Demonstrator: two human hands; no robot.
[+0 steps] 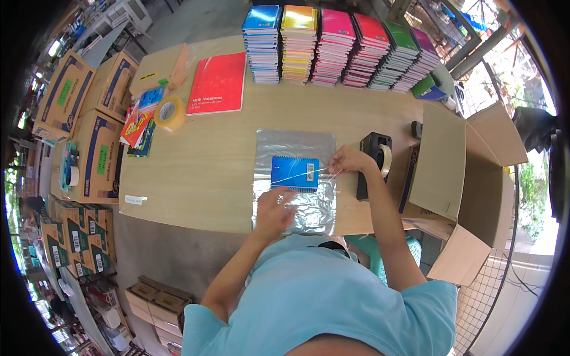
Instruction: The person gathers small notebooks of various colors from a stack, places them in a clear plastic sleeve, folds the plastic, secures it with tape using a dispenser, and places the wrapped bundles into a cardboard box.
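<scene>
A small blue spiral notebook (291, 169) lies on a sheet of clear plastic film (285, 141) at the table's near side. Across its cover runs a thin, shiny whitish line up to my right hand (350, 160). The fingertips of that hand are pinched on this clear plastic at the notebook's right; whether it is the film's edge or a separate strip cannot be made out. My left hand (276, 212) hovers at the notebook's lower edge, slightly blurred, fingers apart and holding nothing visible. Beside my right wrist stands a black tape dispenser (366, 181) with a roll in it.
Several notebook stacks in different colours, such as the blue stack (261, 53), line the table's far side. A large red notebook (217, 83) and a tape roll (170, 113) lie left of them. Closed cartons (98, 155) stand at left, an open carton (439, 160) at right.
</scene>
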